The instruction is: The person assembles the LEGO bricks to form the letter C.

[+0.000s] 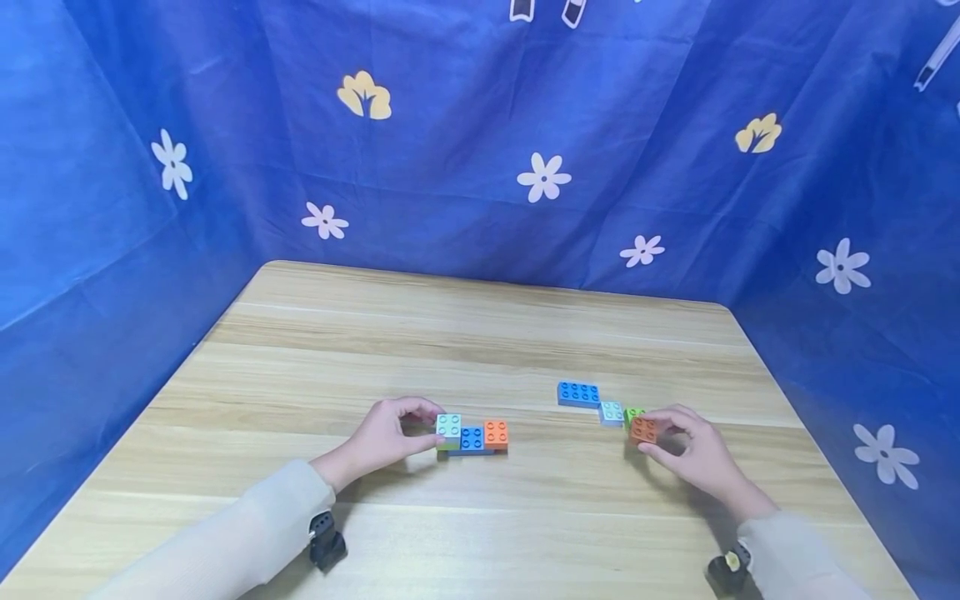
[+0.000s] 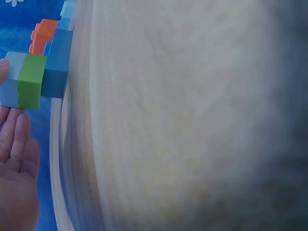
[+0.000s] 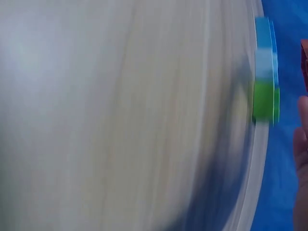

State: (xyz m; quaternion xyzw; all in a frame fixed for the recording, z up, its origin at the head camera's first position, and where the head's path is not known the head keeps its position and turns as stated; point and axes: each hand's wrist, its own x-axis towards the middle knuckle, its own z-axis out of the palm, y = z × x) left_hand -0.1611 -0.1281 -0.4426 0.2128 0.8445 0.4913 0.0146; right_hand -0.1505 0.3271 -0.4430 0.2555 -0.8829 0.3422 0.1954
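My left hand (image 1: 386, 437) pinches a pale blue brick (image 1: 448, 423) between thumb and fingers. That brick sits on a green brick (image 2: 32, 81) at the left end of a long blue brick (image 2: 57, 65). An orange brick (image 1: 496, 432) stands on the long brick's right end, with blue studs (image 1: 472, 437) showing between. My right hand (image 1: 693, 450) holds another orange brick (image 1: 642, 430) raised off the table. Just behind it is a loose green brick (image 1: 634, 413), partly hidden in the head view.
A light blue brick (image 1: 611, 413) lies beside the loose green one, and a blue eight-stud brick (image 1: 578, 394) lies to its left. They rest on a wood-grain table (image 1: 480, 333). Blue flower-printed cloth (image 1: 450, 167) encloses the table's back and sides.
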